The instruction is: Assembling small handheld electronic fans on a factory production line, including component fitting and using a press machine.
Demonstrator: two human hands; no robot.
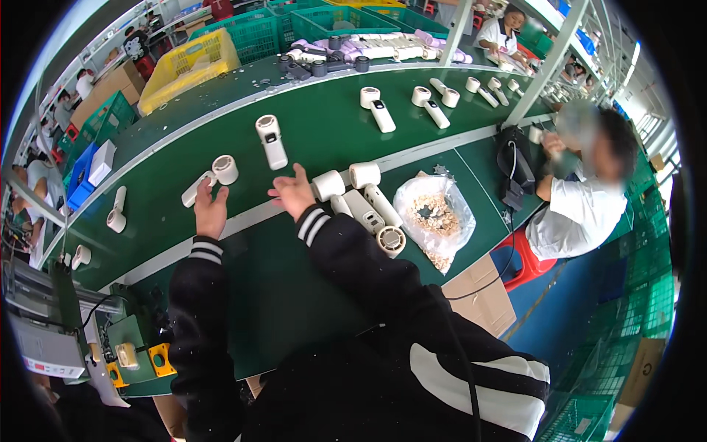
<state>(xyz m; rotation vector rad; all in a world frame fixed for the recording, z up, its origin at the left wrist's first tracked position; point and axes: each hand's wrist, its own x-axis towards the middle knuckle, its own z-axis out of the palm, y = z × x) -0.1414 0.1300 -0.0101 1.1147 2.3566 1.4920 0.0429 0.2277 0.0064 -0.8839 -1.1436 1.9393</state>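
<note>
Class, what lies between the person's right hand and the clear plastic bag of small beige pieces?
In the head view, several white round-headed devices lie between the right hand and the clear plastic bag.

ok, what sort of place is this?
Probably a factory assembly line: white gadgets sit spaced along a long green belt, a yellow crate stands behind it, and a co-worker sits nearby on a red stool.
</note>
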